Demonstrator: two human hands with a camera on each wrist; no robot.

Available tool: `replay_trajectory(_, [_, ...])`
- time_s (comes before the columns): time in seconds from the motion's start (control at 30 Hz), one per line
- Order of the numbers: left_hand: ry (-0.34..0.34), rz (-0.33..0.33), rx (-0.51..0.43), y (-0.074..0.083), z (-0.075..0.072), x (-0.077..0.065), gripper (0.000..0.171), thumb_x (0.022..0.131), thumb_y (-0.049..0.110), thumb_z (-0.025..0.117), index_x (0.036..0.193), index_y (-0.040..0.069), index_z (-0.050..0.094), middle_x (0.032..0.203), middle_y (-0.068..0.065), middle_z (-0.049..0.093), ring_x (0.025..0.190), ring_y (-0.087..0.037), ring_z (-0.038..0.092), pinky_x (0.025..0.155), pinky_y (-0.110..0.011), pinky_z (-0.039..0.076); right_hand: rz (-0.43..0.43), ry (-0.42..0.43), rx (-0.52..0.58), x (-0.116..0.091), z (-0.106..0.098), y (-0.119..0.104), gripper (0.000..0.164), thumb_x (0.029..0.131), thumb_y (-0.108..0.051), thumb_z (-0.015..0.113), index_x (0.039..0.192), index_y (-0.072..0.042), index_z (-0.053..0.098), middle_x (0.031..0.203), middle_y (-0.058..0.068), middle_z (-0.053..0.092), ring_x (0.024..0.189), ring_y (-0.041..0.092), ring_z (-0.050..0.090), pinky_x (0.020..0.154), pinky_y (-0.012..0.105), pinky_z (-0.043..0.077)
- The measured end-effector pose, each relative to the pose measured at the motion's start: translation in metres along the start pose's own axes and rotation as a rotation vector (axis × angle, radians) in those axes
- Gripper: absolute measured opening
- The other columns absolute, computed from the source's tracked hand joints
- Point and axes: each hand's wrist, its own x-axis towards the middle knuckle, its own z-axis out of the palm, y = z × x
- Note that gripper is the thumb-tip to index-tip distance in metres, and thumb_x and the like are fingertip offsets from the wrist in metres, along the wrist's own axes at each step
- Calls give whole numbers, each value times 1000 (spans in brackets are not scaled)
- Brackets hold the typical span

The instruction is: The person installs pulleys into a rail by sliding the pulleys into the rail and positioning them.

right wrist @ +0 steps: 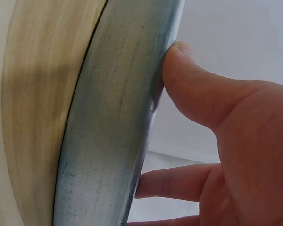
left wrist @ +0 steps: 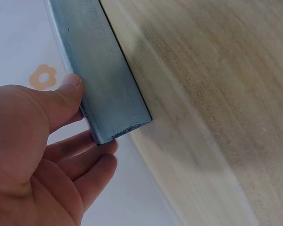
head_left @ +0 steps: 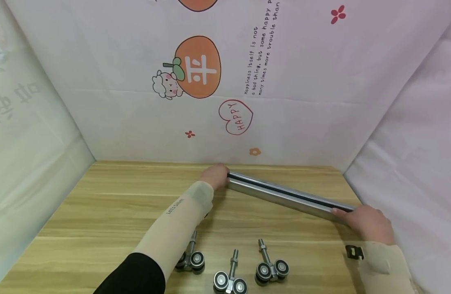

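A long grey metal channel rail [head_left: 284, 199], with a dark slot along its upper side, slants across the back right of the table. My left hand [head_left: 215, 176] grips its far left end. The left wrist view shows the thumb on one edge of the rail and the fingers curled by its cut end. At the nearer right end, my right hand [head_left: 370, 222] holds the rail between thumb and fingers. In the right wrist view, the thumb [right wrist: 179, 70] presses the rail's edge and part of the fingers is hidden behind it.
Three roller hangers with threaded bolts lie at the front: one [head_left: 197, 260] partly behind the left forearm, one [head_left: 221, 280] in the middle, one [head_left: 263, 272] to its right. White printed cloth [head_left: 295, 134] walls off the wooden table [head_left: 111, 212] at the back and sides.
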Motion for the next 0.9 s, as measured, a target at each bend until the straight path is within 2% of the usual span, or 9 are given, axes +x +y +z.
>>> replay_trajectory(0.3, [0, -8, -79, -5, -3, -2, 9, 88, 22, 67, 84, 14, 64, 81, 3, 59, 76, -16, 53, 72, -32, 45, -20, 24, -7, 3, -1, -3, 109, 73, -84, 38, 107, 18, 57, 107, 42, 50, 90, 57, 48, 67, 58, 41])
replay_trajectory(0.57, [0, -26, -131, -10, -8, -6, 9, 86, 21, 69, 86, 13, 65, 83, 1, 60, 78, -18, 54, 76, -34, 45, -29, 33, 19, 8, 1, -8, 106, 72, -84, 41, 103, 16, 59, 101, 39, 54, 82, 50, 54, 61, 53, 42])
replay_trajectory(0.8, [-3, -54, -105, -17, -8, -6, 19, 84, 23, 71, 99, 12, 67, 95, -1, 62, 86, -17, 54, 83, -35, 44, -44, 42, 29, 10, 1, -14, 102, 72, -83, 44, 101, 14, 60, 99, 36, 56, 80, 47, 56, 57, 50, 42])
replay_trajectory(0.9, [-15, -78, -133, -19, -9, -7, 22, 84, 23, 71, 102, 11, 67, 97, -1, 62, 86, -17, 54, 83, -35, 44, -46, 46, 23, 12, 1, -17, 103, 71, -83, 43, 102, 14, 60, 100, 36, 56, 81, 47, 56, 56, 49, 43])
